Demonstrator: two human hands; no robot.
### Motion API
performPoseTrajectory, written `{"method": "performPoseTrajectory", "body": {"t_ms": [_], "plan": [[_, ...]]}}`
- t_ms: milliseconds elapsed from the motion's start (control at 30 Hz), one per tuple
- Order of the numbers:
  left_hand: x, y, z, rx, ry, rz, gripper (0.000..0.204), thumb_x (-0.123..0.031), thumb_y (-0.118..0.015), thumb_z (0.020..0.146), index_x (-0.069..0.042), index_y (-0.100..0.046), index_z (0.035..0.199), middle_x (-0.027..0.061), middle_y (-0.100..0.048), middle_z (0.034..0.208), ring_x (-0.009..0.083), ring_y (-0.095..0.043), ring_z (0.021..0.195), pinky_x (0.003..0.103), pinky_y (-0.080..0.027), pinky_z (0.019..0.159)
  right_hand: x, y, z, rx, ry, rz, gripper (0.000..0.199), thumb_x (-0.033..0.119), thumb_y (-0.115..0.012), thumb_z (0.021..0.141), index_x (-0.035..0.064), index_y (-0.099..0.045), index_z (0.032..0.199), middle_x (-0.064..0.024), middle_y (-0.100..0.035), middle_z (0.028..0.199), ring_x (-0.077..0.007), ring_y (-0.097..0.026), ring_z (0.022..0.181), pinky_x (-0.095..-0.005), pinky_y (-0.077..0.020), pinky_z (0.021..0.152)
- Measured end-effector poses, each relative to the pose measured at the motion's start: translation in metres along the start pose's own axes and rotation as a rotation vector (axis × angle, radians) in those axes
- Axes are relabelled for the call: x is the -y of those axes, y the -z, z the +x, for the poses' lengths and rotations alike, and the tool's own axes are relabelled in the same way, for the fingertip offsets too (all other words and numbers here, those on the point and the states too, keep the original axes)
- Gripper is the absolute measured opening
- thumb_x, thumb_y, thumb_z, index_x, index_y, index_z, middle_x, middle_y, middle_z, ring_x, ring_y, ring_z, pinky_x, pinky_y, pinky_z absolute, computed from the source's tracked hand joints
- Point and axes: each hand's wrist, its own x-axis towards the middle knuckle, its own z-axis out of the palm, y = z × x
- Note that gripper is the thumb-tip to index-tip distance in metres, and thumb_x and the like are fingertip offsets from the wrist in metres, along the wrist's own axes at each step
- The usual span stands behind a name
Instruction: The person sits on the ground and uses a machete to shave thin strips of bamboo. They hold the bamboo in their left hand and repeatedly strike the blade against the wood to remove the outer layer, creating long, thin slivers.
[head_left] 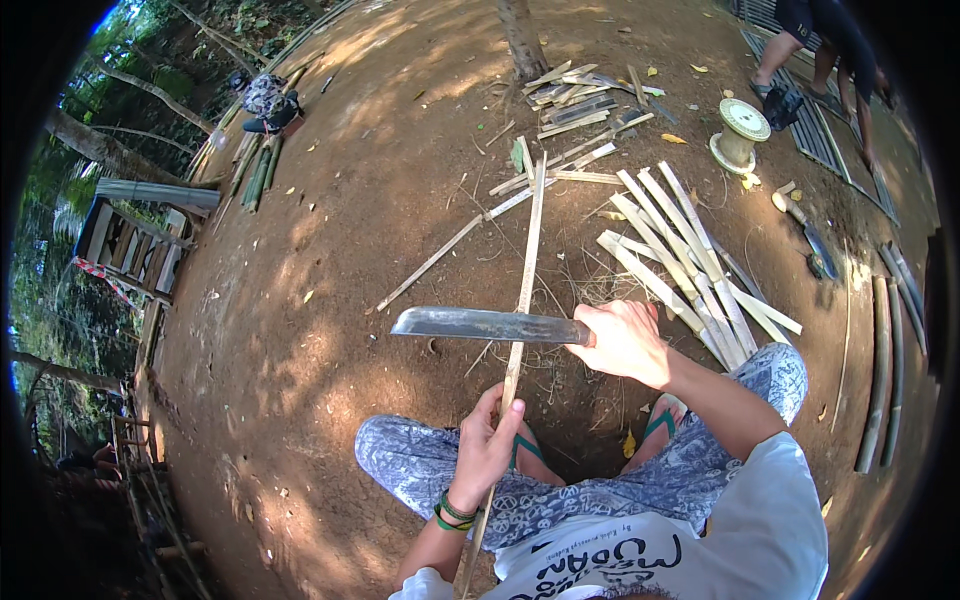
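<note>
My right hand grips the handle of a large machete, whose grey blade points left and lies across a long thin bamboo strip. My left hand is closed around the near end of that strip, just above my knees. The strip runs away from me over the bare dirt toward a tree trunk. Green bands circle my left wrist.
A pile of split bamboo slats lies to my right, more offcuts lie near the trunk. A pale spool and a second knife sit far right, beside another person's legs. Bamboo poles line the right edge.
</note>
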Motion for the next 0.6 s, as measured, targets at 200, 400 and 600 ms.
{"method": "performPoseTrajectory", "body": {"t_ms": [200, 400, 600], "plan": [[-0.006, 0.002, -0.016, 0.036, 0.077, 0.054, 0.040, -0.025, -0.059, 0.100, 0.006, -0.058, 0.125, 0.0015, -0.061, 0.075, 0.0063, -0.054, 0.071, 0.024, -0.044, 0.060, -0.010, 0.012, 0.000, 0.166, -0.030, -0.111, 0.020, 0.023, -0.071, 0.072, 0.0093, -0.061, 0.081, -0.0106, -0.065, 0.067, -0.0352, -0.067, 0.065, -0.0485, -0.0522, 0.061], [-0.001, 0.015, -0.050, 0.121, 0.128, -0.017, 0.043, -0.023, -0.055, 0.102, 0.002, -0.053, 0.136, -0.0084, -0.046, 0.066, 0.0008, -0.039, 0.053, 0.019, -0.028, 0.047, -0.054, 0.020, 0.015, 0.065, -0.166, -0.200, 0.021, 0.028, -0.071, 0.075, 0.0112, -0.065, 0.085, -0.0114, -0.065, 0.067, -0.0358, -0.066, 0.066, -0.0499, -0.0523, 0.066], [0.015, 0.029, -0.099, 0.141, 0.253, -0.083, 0.038, -0.022, -0.059, 0.100, 0.002, -0.058, 0.130, -0.0063, -0.048, 0.073, 0.0027, -0.040, 0.065, 0.021, -0.032, 0.055, -0.105, 0.069, 0.042, -0.100, -0.429, -0.247, 0.021, 0.025, -0.069, 0.079, 0.0053, -0.069, 0.086, -0.0193, -0.063, 0.066, -0.0391, -0.065, 0.068, -0.0486, -0.0497, 0.066]]}}
